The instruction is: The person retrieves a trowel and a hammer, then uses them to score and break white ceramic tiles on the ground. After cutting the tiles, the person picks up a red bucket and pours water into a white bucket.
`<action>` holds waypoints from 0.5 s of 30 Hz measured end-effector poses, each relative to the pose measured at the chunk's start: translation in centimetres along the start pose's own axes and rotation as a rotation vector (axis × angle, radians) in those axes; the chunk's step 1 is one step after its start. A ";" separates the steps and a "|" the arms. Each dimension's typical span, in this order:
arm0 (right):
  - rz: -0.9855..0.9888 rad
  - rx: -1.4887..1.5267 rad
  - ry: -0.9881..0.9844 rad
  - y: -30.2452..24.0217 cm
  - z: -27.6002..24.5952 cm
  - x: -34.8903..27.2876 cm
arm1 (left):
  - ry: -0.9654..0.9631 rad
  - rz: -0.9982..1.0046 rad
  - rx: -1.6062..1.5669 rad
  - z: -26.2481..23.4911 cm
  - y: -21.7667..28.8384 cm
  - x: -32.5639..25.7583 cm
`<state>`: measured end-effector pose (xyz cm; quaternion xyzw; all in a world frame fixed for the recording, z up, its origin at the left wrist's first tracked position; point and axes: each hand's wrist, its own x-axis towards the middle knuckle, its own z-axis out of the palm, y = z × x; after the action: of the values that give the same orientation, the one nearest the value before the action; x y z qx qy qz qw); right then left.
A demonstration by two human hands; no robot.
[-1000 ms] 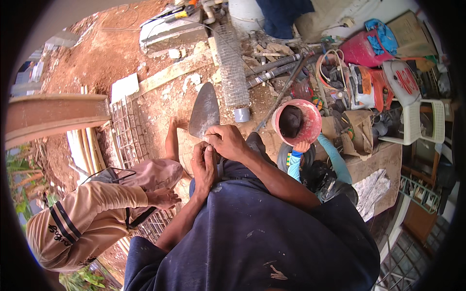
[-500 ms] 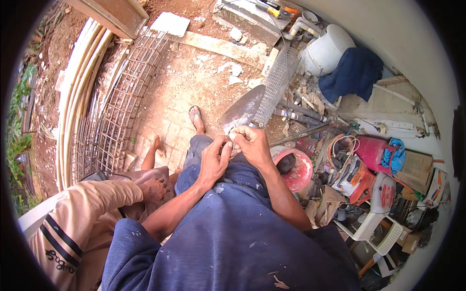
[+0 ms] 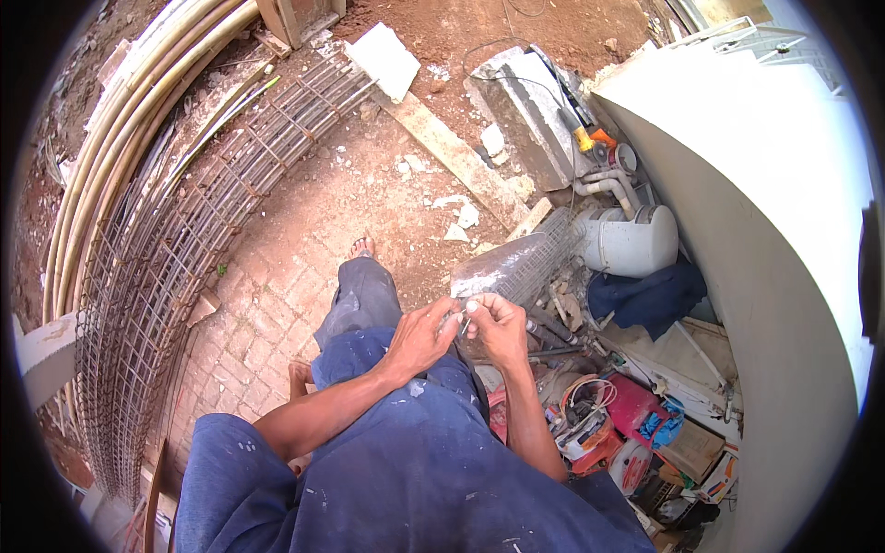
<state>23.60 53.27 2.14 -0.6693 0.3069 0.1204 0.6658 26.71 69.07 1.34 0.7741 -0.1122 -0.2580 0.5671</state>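
My left hand [image 3: 426, 337] and my right hand [image 3: 499, 330] meet in front of my waist, fingertips almost touching. Both are pinched closed around something small and thin, partly hidden by the fingers, whose kind I cannot make out. Just beyond them lies a dusty metal shovel blade [image 3: 498, 264], resting near a piece of wire mesh [image 3: 556, 241]. Below the hands is my blue, paint-spotted shirt [image 3: 406, 470].
Bent rebar cages [image 3: 230, 207] and long pale poles [image 3: 88, 189] lie on the left. A wooden plank [image 3: 452, 152] crosses the dirt ahead. On the right are a white bucket [image 3: 636, 241], dark blue cloth [image 3: 650, 297], a cardboard box [image 3: 696, 449] and a grey wall [image 3: 765, 230].
My view has turned, so the wall on the right shows more and the person in the tan sleeve has left the picture. My hands stay together, fingers still pinched.
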 end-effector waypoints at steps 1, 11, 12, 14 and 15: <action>0.009 -0.041 -0.023 -1.8 1.1 1.4 | -0.014 -0.021 0.006 -1.9 0.6 1.5; -0.009 -0.236 -0.142 -12.4 6.9 13.2 | 0.112 0.051 0.046 -10.8 2.2 12.3; -0.003 -0.281 -0.150 -12.7 7.1 14.9 | 0.098 0.017 0.070 -11.6 2.6 13.6; -0.014 -0.297 -0.160 -11.8 7.0 18.1 | 0.124 0.016 0.092 -12.4 2.7 15.9; 0.000 -0.300 -0.180 -12.9 7.3 19.4 | 0.139 0.008 0.087 -12.6 2.5 17.2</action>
<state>47.92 54.48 1.01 -0.7476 0.2247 0.2244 0.5833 48.10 70.61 1.81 0.8137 -0.0869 -0.1961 0.5403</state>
